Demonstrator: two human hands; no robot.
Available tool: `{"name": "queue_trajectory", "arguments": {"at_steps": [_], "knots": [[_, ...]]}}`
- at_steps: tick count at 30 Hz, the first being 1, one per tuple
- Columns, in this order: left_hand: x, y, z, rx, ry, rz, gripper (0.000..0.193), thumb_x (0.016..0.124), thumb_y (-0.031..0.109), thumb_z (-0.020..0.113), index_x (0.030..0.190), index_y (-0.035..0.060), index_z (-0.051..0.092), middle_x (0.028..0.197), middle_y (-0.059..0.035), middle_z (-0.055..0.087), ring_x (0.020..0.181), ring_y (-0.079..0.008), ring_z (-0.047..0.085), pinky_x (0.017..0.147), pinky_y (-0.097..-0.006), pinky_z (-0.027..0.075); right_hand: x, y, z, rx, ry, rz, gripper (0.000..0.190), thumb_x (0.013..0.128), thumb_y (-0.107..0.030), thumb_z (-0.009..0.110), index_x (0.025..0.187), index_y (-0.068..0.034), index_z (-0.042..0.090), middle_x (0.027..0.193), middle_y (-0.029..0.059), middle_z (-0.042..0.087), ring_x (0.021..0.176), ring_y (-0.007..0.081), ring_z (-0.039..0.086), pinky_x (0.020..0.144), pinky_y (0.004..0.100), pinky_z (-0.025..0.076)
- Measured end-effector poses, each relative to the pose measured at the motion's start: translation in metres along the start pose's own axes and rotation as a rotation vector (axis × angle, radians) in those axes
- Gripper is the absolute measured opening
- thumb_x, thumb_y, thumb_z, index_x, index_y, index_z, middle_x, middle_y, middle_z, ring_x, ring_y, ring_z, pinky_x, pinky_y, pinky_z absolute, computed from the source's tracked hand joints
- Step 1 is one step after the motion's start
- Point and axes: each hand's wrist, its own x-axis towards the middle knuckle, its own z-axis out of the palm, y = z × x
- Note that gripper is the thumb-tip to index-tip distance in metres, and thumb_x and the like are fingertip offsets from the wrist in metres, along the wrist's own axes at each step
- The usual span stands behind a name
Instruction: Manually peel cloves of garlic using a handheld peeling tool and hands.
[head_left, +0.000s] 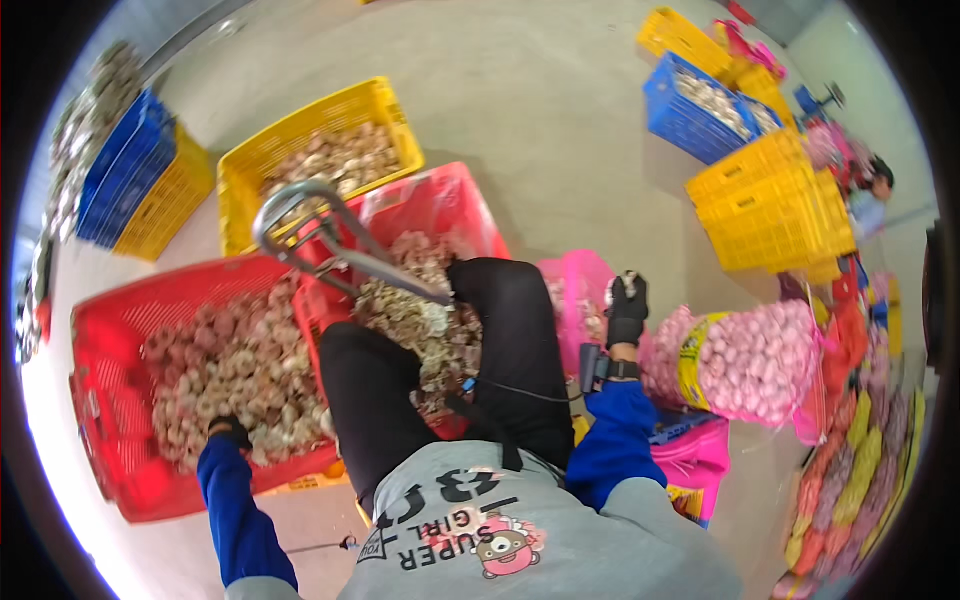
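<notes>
My left hand (231, 433), in a black glove, reaches into a red crate (112, 390) at the garlic bulbs (247, 375); whether its fingers hold one is hidden. My gloved right hand (628, 307) is raised beside a pink mesh bag (581, 292), with a pale thing, apparently a garlic bulb, at its fingertips. Between my knees a second red crate (469, 202) holds garlic and loose skins (431, 345). A curved metal frame with a long bar (375, 266) stands over that crate. Just right of my right hand lies a full pink net sack of garlic (765, 360) with a yellow band.
Ahead is a yellow crate (240, 187) with garlic. Stacked blue and yellow crates (142, 180) stand at the left, and more yellow crates (772, 210) and a blue crate (682, 120) at the right. A person (870, 202) is behind those. Colored net bags (855, 480) lie lower right.
</notes>
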Motion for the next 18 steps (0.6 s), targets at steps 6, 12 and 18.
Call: {"name": "queue_trajectory", "arguments": {"at_steps": [6,12,18], "knots": [[0.007,-0.003,0.022,-0.070,0.149,-0.106,0.064,0.058,0.026,0.071,0.117,0.0103,0.053,0.113,-0.0149,0.058,0.103,-0.0295,0.056,0.087,-0.0381,0.046,-0.040,-0.002,0.007,-0.607,-0.378,0.277,0.039,0.081,-0.037,0.054,0.106,-0.007,0.058,0.097,0.0190,0.061,0.093,0.0361,0.058,0.080,0.0415,0.046],[0.016,-0.007,0.012,-0.076,0.268,-0.083,0.036,0.062,0.026,0.067,0.094,0.0086,0.066,0.099,-0.0150,0.063,0.094,-0.0295,0.060,0.080,-0.0366,0.049,-0.032,-0.098,0.013,-0.037,-0.055,-0.099,0.025,0.084,-0.018,0.056,0.105,-0.004,0.058,0.098,0.0141,0.062,0.086,0.0262,0.061,0.075,0.0329,0.048],[0.013,-0.032,0.017,-0.139,0.509,-0.094,0.032,0.062,0.029,0.067,0.084,0.0062,0.066,0.090,-0.0175,0.064,0.088,-0.0314,0.061,0.077,-0.0392,0.049,-0.100,-0.235,0.065,0.077,-0.857,-0.415,0.014,0.082,-0.023,0.058,0.089,-0.012,0.063,0.084,0.0117,0.063,0.080,0.0288,0.060,0.070,0.0380,0.047]]}}
